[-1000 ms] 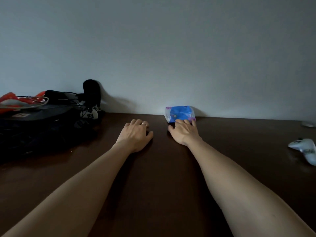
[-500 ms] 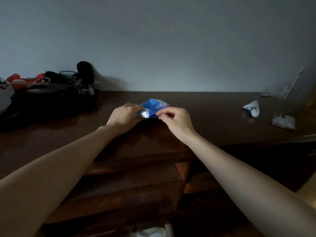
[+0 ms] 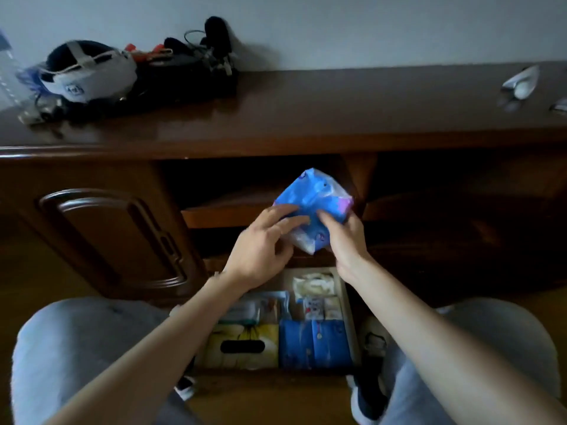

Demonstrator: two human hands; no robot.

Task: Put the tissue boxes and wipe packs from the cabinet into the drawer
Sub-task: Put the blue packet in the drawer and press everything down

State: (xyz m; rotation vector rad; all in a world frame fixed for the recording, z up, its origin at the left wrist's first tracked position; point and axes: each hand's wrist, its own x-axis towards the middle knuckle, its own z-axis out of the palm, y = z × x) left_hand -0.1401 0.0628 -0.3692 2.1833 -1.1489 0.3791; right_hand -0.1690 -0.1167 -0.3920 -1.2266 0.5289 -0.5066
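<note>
The cabinet (image 3: 101,237) fills the view, its dark top (image 3: 337,105) carrying a headset (image 3: 87,72) and a black tangle of gear (image 3: 190,72) at the far left and a pale controller (image 3: 521,84) at the far right. Its middle bay stands open with a bare shelf (image 3: 214,214) inside.

Below, between the person's knees, the drawer (image 3: 352,317) is pulled out and nearly full. A yellow tissue box (image 3: 242,348) and a blue pack (image 3: 316,345) lie side by side at the near edge. Behind them sit flat packets (image 3: 260,308), small cartons (image 3: 322,308) and a pale crumpled pack (image 3: 313,285). Little free floor shows.

The wipe pack (image 3: 313,207) is held in the air above the drawer's far end, in front of the open bay. It looks light and soft: the film wrapper is creased and glossy, so likely slippery, and it should give under pressure rather than break. Holding it across the body, not by the thin sealed ends, seems safest.

The right hand (image 3: 346,240) pinches the pack's lower right side, thumb on the face. The left hand (image 3: 260,253) has its fingers (image 3: 285,210) spread, tips resting on the pack's left face without closing round it.
</note>
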